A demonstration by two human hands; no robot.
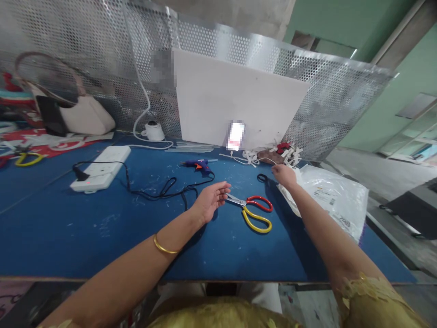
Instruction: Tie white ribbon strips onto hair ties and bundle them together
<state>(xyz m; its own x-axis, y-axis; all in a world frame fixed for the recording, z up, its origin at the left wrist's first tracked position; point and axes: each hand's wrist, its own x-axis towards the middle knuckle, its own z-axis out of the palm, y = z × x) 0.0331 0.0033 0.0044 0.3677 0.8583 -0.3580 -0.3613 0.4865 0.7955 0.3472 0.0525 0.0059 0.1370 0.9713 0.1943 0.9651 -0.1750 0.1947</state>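
Note:
My left hand (212,202) is at the middle of the blue table, fingers stretched out and holding nothing. Its fingertips are beside the blade tips of a pair of scissors (241,202) with one red and one yellow handle. Over the right side, my right hand (284,175) is closed, and whatever its fingers may hold is hidden. Near that fist are a small black loop (262,177) and a white plastic package (332,193) with printed labels. Beyond my left hand lies a blue glue gun (200,165) with an orange trigger, its black cord running left.
A white power strip (102,168) with the cord plugged in lies left on the table (136,241). A lit phone (235,135) leans against a white board (235,95). Clear glue sticks (193,147), ribbon scraps (292,156), a handbag (85,114) and yellow-handled scissors (29,158) are around.

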